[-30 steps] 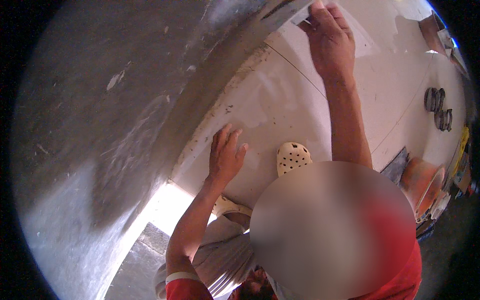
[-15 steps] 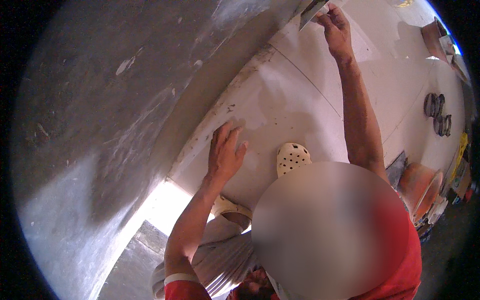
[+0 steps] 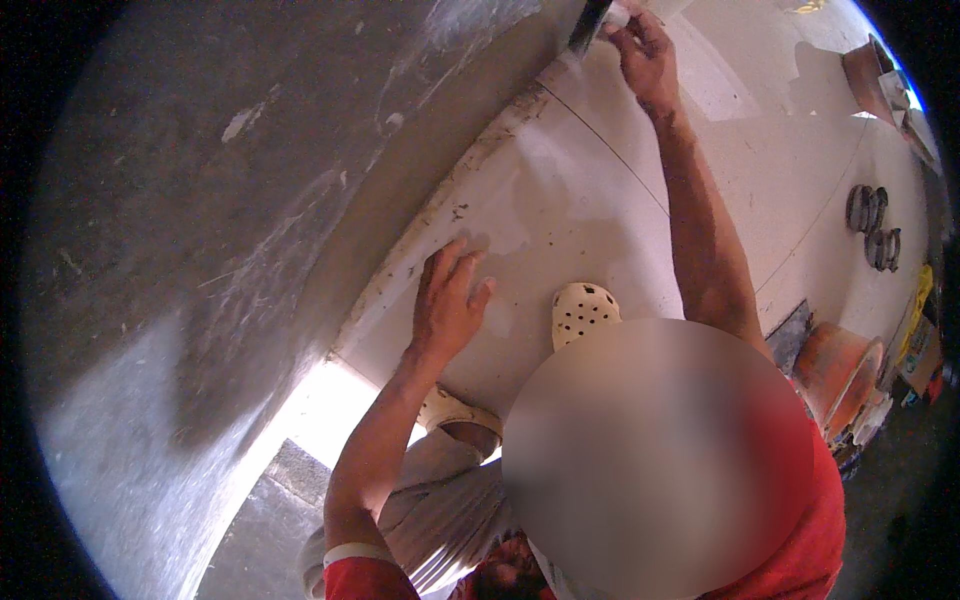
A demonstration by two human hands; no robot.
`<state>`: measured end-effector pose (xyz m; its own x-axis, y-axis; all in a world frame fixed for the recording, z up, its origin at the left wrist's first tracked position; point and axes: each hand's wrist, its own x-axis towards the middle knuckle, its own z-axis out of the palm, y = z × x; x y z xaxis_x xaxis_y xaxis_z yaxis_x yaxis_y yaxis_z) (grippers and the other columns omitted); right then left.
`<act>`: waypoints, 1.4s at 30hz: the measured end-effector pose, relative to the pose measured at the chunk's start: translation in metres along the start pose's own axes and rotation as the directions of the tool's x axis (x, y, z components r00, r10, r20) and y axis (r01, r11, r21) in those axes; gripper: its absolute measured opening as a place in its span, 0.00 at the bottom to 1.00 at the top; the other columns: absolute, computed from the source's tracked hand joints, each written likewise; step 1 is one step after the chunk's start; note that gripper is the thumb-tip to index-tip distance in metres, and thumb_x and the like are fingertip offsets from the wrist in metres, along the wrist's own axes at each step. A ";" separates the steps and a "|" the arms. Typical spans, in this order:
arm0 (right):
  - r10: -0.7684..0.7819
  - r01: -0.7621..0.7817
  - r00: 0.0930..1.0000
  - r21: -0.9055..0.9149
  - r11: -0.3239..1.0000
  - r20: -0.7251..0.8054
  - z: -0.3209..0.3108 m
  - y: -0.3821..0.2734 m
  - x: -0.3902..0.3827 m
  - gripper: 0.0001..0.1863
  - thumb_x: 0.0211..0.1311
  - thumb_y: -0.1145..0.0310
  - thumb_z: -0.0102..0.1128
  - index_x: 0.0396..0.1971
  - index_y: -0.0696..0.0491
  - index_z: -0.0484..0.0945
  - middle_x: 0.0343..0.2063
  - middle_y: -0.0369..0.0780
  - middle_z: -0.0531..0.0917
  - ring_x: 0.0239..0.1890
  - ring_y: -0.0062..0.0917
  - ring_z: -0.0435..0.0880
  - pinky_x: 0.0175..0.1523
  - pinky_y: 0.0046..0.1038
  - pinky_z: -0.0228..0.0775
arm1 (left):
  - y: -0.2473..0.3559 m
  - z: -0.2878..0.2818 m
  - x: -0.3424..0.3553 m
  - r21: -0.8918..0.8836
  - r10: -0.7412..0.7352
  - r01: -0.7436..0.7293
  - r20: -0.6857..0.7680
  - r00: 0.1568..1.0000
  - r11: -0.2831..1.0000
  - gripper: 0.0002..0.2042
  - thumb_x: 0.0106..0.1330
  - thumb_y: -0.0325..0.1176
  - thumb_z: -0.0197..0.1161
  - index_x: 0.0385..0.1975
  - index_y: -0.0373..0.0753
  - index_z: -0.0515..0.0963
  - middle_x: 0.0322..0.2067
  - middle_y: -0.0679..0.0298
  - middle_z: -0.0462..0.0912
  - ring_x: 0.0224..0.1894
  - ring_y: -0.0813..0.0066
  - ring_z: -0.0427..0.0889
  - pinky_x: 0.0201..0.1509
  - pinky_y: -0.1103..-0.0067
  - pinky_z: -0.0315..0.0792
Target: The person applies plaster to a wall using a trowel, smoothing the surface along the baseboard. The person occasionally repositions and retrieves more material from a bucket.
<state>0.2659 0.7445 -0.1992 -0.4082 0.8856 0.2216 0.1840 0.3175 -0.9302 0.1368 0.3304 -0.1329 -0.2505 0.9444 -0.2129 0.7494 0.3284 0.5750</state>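
At the top edge of the view, my right hand is closed around the pale handle of a flat-bladed trowel. Its dark blade meets the corner where the grey plastered wall joins the white tiled floor; part of the tool is cut off by the frame. My left hand hangs empty over the floor close to the wall's base, fingers spread and slightly bent. Whether its fingertips touch the floor I cannot tell.
Cream clogs are on my feet. To the right lie dark sandals, an orange bucket on its side and a dark flat sheet. A brown container stands far right. A blurred patch hides the lower middle.
My right hand has moved left with the trowel, bringing the blade to the wall's base and turning it more edge-on. The left hand has stayed nearly still.
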 end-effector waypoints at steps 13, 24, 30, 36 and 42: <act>-0.123 0.130 0.984 -0.043 0.991 0.127 0.122 -0.080 -0.172 0.22 0.62 0.82 0.61 0.56 0.51 0.80 0.50 0.42 0.84 0.50 0.37 0.81 0.55 0.35 0.73 | -0.001 0.004 -0.023 0.035 -0.030 0.031 -0.024 0.999 0.999 0.16 0.66 0.31 0.67 0.52 0.33 0.80 0.60 0.51 0.75 0.61 0.47 0.74 0.67 0.59 0.69; 0.131 -0.282 0.921 0.396 0.874 0.367 0.107 -0.109 -0.214 0.22 0.70 0.75 0.63 0.62 0.55 0.75 0.51 0.40 0.85 0.53 0.28 0.82 0.61 0.33 0.74 | -0.006 0.017 -0.049 0.053 0.007 -0.002 -0.099 0.995 0.999 0.16 0.64 0.28 0.66 0.51 0.34 0.81 0.59 0.51 0.75 0.62 0.47 0.74 0.67 0.57 0.69; 0.380 -0.451 0.891 0.577 0.681 0.248 0.044 -0.051 -0.136 0.23 0.73 0.68 0.63 0.64 0.57 0.74 0.49 0.36 0.84 0.52 0.24 0.82 0.63 0.31 0.72 | -0.003 0.018 -0.040 0.000 -0.007 0.007 -0.118 0.993 1.000 0.14 0.63 0.28 0.65 0.49 0.36 0.81 0.58 0.54 0.75 0.61 0.48 0.74 0.67 0.58 0.70; 0.369 -0.442 0.897 0.443 0.780 0.245 0.043 -0.034 -0.127 0.23 0.73 0.67 0.63 0.64 0.57 0.74 0.50 0.37 0.84 0.53 0.24 0.83 0.63 0.32 0.73 | 0.005 0.015 -0.034 0.014 0.015 -0.014 -0.101 0.995 1.000 0.13 0.64 0.28 0.65 0.48 0.36 0.81 0.58 0.54 0.76 0.61 0.49 0.74 0.66 0.59 0.70; 0.294 -0.382 0.924 0.595 0.707 0.244 0.050 -0.033 -0.113 0.27 0.71 0.66 0.64 0.67 0.58 0.72 0.47 0.41 0.85 0.48 0.27 0.84 0.57 0.30 0.75 | -0.005 -0.001 -0.035 0.034 0.000 0.003 -0.087 0.996 0.999 0.13 0.63 0.28 0.66 0.47 0.36 0.81 0.57 0.56 0.76 0.61 0.51 0.74 0.66 0.60 0.70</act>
<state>0.2618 0.6167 -0.2079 -0.5412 0.8292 -0.1400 -0.2464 -0.3156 -0.9164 0.1410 0.2961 -0.1274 -0.3029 0.9422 -0.1431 0.7691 0.3303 0.5472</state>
